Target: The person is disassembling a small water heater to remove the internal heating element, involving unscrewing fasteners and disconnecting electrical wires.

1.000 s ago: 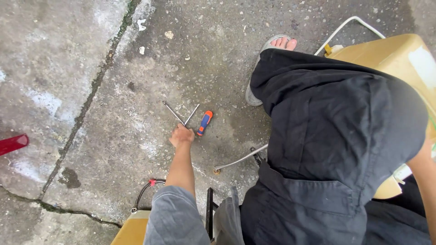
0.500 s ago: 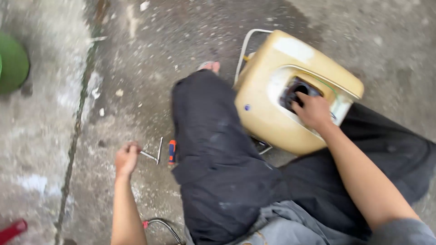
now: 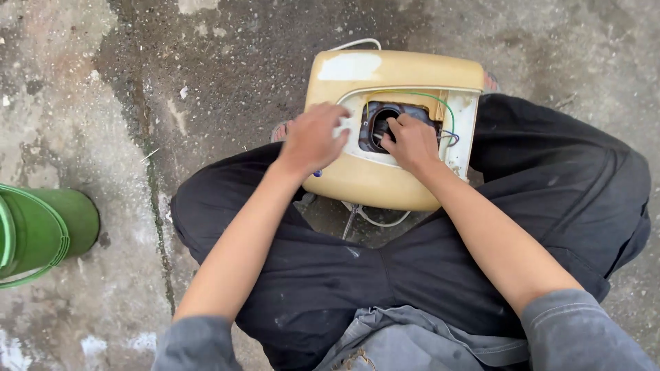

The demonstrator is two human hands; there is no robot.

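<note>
A yellowed plastic appliance casing [image 3: 385,182] lies on the concrete between my knees. It has a white panel and a dark opening [image 3: 378,122]. My left hand [image 3: 313,137] rests curled on the casing just left of the opening. A small blue tip [image 3: 317,173], like a screwdriver handle end, pokes out under its wrist. My right hand [image 3: 412,141] is at the right side of the opening with its fingertips tucked inside and hidden. A thin green wire [image 3: 421,96] loops over the opening.
My legs in black trousers [image 3: 330,268] frame the casing on both sides. A green bucket [image 3: 41,230] stands at the left edge. A white cord [image 3: 375,220] trails from under the casing. A crack [image 3: 155,206] runs down the stained concrete.
The view swung from the ground at my left to the casing. My left hand left the tools on the concrete and came onto the casing. My right hand stays at the opening.
</note>
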